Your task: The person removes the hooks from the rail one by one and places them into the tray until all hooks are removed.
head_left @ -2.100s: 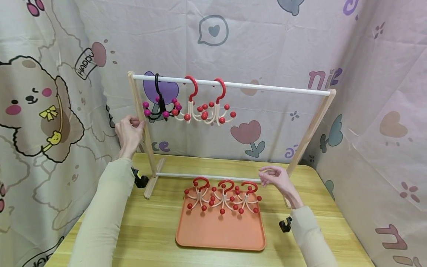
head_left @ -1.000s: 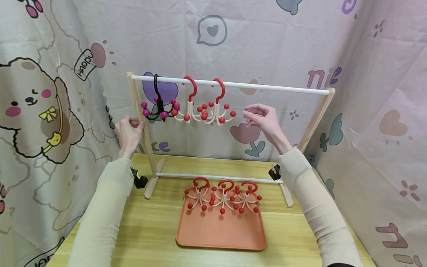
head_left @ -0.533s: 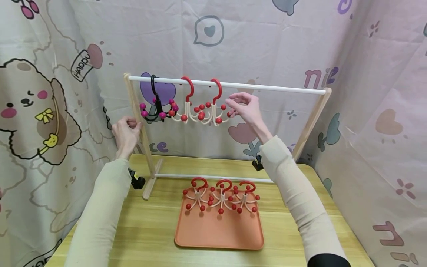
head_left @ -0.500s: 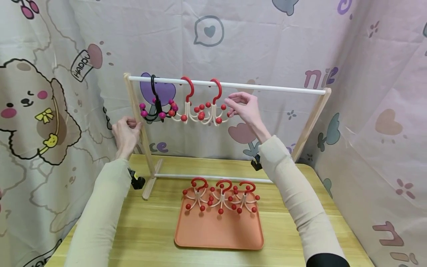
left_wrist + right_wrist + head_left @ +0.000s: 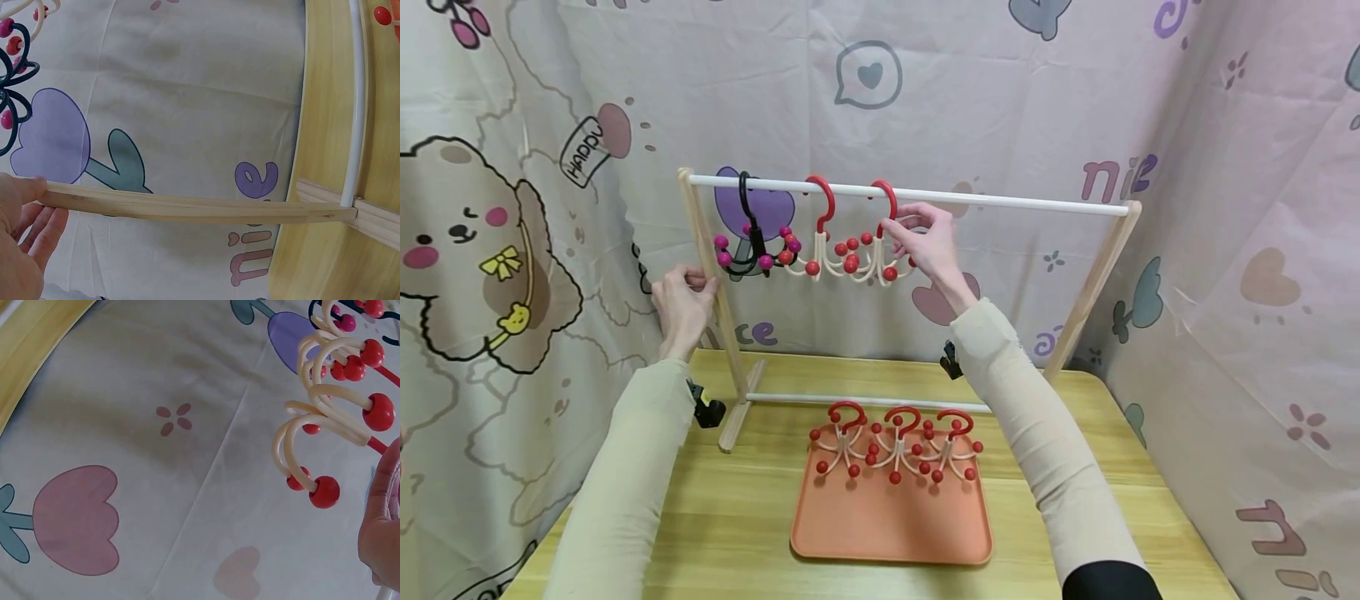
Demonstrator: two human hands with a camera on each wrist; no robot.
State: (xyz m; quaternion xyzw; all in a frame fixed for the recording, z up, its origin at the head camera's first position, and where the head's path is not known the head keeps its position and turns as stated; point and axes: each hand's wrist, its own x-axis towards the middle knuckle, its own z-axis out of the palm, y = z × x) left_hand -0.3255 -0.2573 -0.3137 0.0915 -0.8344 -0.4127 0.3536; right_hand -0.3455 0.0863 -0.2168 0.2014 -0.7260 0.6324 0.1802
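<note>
My left hand pinches the left wooden post of a small clothes rack between thumb and fingers. From the rack's white top rail hang a black octopus-shaped hook hanger with magenta balls and two cream ones with red hooks and red balls. My right hand is at the rightmost hanging one, thumb tip overlapping the red stem, index finger close beside it. In the right wrist view, that hanger's cream arms curl out beside my palm, and the fingertips are out of frame.
An orange tray lies on the wooden table. Three more red-and-cream hook hangers lie along its far edge. The rack's white lower bar runs behind the tray. A printed curtain encloses the back and sides.
My right hand has risen from beside the rack's right foot and moved left to the rightmost hanging hook. My left hand stays on the post, and the hangers hang as before.
</note>
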